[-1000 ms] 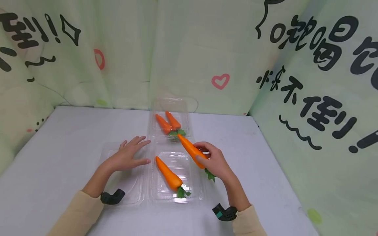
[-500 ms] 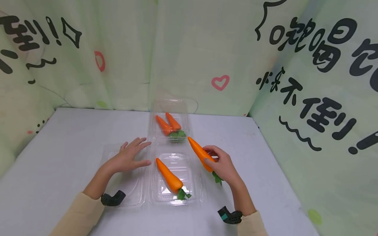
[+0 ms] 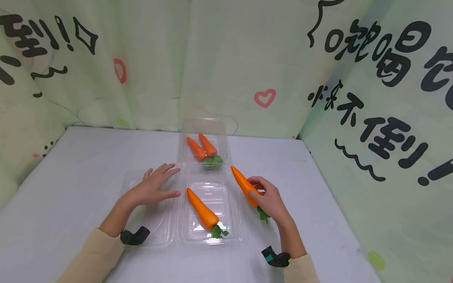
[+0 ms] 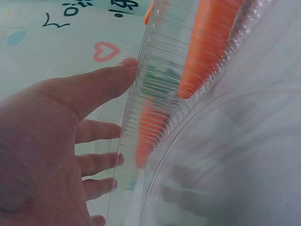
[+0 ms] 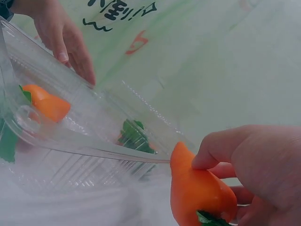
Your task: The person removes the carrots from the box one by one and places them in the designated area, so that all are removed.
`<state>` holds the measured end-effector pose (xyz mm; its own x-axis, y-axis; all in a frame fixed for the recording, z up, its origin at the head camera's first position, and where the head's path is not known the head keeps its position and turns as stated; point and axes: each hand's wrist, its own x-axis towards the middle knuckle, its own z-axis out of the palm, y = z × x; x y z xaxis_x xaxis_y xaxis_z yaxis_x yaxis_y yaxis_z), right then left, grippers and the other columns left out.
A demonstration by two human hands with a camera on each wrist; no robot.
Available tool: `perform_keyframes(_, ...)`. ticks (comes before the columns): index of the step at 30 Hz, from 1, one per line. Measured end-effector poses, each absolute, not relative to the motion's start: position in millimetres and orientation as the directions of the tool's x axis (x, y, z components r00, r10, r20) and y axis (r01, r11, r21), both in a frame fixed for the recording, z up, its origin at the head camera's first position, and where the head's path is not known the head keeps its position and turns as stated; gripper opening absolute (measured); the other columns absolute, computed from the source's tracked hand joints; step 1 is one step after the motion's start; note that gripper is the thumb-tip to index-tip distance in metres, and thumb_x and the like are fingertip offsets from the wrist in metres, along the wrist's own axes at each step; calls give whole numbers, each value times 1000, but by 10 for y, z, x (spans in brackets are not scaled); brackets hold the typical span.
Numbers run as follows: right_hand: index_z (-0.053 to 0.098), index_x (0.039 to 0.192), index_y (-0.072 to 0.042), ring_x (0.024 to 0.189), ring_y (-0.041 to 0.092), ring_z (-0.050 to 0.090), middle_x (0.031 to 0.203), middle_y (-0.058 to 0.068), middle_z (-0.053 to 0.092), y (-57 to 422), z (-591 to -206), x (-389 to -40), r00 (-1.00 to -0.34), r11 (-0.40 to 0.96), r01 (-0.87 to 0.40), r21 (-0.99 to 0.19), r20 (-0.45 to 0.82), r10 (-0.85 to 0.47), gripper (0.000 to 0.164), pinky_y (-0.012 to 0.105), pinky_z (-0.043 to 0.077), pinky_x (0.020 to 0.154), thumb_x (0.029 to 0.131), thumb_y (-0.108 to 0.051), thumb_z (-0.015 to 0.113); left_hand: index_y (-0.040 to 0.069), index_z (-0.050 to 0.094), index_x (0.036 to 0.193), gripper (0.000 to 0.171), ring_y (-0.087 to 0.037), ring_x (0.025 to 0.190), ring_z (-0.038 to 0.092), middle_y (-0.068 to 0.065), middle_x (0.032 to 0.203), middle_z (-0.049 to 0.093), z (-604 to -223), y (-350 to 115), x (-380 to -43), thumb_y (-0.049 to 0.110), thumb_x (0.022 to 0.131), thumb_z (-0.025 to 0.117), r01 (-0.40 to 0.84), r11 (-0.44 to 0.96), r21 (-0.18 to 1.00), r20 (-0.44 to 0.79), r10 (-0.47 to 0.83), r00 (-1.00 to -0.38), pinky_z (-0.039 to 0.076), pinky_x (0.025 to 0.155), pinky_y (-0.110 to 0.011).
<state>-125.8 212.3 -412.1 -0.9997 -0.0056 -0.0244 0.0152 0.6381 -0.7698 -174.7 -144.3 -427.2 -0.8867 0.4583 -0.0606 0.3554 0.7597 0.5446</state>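
Note:
My right hand (image 3: 267,196) grips an orange carrot (image 3: 244,186) with green leaves, thumb on one side and fingers on the other, just right of the near clear plastic box (image 3: 235,232). Inside that box lies another carrot (image 3: 202,210), its tip pointing away and left. My left hand (image 3: 157,184) has its fingers spread at the box's left side, over the clear lid (image 3: 162,232). In the left wrist view, the left thumb and fingertips (image 4: 117,160) are right at the box's edge, with nothing held. The right wrist view shows the held carrot (image 5: 195,188) close up.
Behind the near box stands a second clear plastic box (image 3: 226,151) holding two carrots (image 3: 196,149) with green tops. Both boxes sit on a white table (image 3: 290,161). A printed pale green curtain (image 3: 219,59) hangs around the back and sides.
My right hand has moved right with its carrot, from over the near box's right edge to beside it. The left hand and the carrot in the box stay in place.

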Motion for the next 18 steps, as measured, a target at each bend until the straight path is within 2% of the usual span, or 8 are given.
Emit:
perform_keyframes(12,61,123,-12,108,25,57,120,9,63,2217,-4183,-1295,-998,649,55,-759,-56,19,34,39,55,92,89,-13,63,13,39,148,79,-43,144,20,-19,156,30,-4285,-1427,-1747,47,83,70,354,759,546,-55,454,-889,4,112,-72)
perform_keyframes(18,60,124,-13,109,26,56,123,10,62,2216,-4211,-1322,-995,662,95,-744,-90,42,35,37,56,89,89,-14,62,13,39,148,79,-43,145,18,-19,156,28,-4287,-1443,-1747,46,83,70,350,751,559,-59,458,-887,3,113,-71)
